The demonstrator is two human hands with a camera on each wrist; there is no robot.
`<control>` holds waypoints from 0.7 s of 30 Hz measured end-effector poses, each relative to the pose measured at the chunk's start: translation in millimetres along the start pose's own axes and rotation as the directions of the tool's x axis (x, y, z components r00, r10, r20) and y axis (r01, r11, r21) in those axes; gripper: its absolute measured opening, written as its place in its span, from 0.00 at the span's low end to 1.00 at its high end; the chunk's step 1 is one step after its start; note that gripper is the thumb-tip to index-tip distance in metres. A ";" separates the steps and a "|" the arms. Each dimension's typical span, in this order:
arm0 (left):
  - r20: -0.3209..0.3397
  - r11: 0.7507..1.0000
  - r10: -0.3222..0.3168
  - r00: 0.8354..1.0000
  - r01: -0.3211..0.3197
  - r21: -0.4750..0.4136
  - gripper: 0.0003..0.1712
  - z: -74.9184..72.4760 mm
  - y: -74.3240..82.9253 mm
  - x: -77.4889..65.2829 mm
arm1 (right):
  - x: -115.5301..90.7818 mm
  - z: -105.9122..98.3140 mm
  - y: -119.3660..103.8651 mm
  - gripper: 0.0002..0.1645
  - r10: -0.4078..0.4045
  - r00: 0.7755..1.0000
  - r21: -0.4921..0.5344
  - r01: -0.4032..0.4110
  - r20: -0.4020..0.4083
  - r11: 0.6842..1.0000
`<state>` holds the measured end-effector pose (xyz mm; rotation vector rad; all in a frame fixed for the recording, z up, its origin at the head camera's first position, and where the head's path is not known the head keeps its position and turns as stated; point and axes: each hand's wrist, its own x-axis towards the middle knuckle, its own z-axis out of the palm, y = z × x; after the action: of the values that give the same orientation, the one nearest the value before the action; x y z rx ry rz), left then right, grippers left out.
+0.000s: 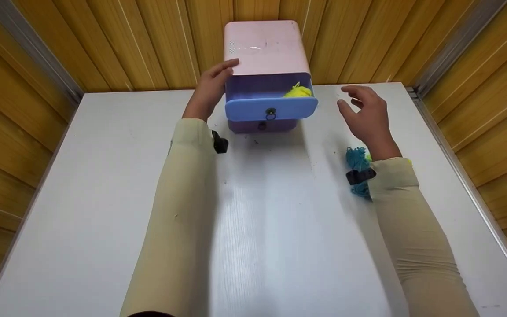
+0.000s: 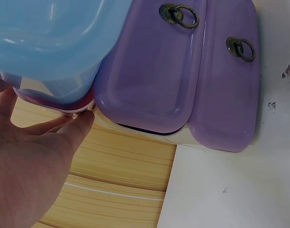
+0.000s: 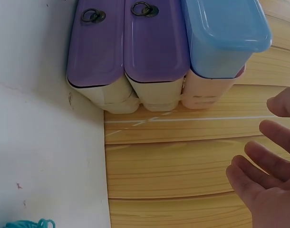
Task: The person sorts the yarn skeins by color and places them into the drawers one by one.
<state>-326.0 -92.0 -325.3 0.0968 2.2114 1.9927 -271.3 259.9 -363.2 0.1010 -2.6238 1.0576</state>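
Pink cabinet (image 1: 264, 48) against left fingers (image 1: 224, 66)

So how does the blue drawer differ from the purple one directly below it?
The blue drawer is pulled open, while the middle purple drawer is shut. The blue drawer shows yellow yarn inside; the middle purple drawer's inside is hidden. Both have rounded corners and a ring pull.

The blue drawer (image 1: 247, 110) hides the lower part of the yellow yarn (image 1: 298, 91); the right sleeve (image 1: 412, 220) covers part of the teal yarn (image 1: 357, 159); the right wrist view's edge cuts off the right grip (image 3: 275, 190).
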 end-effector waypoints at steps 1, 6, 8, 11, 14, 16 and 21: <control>-0.002 1.000 -0.005 1.000 0.005 0.002 0.20 0.1 0.2 0.2 | -0.3 -1.1 0.8 0.25 0.006 1.000 -0.002 -0.006 0.005 1.000; -0.006 1.000 -0.023 1.000 0.023 0.013 0.20 0.5 1.3 1.0 | -2.4 -7.8 7.0 0.27 0.033 0.999 -0.011 -0.033 0.033 0.999; -0.005 1.000 -0.026 1.000 0.026 0.016 0.21 0.3 1.4 0.9 | -3.6 -10.8 10.6 0.28 0.043 0.998 -0.019 -0.042 0.049 0.999; 0.000 1.000 -0.019 1.000 0.019 0.015 0.21 0.0 1.0 0.6 | -5.7 -15.2 16.9 0.29 0.051 0.996 -0.033 -0.048 0.078 0.998; 0.000 1.000 -0.010 1.000 0.010 0.015 0.21 0.0 0.6 0.0 | -8.0 -19.3 23.5 0.31 0.065 0.991 -0.047 -0.060 0.114 0.997; 0.002 1.000 -0.006 1.000 0.006 0.010 0.21 0.1 0.4 -0.2 | -9.4 -21.8 27.3 0.32 0.078 0.987 -0.061 -0.071 0.139 0.996; 0.000 1.000 -0.008 1.000 0.008 0.009 0.21 0.0 -0.1 -0.6 | -12.6 -26.9 36.8 0.34 0.120 0.971 -0.111 -0.099 0.205 0.989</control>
<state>-325.4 -92.1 -325.3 0.0899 2.2171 1.9791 -258.9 304.5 -373.3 0.0485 -2.8995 0.9974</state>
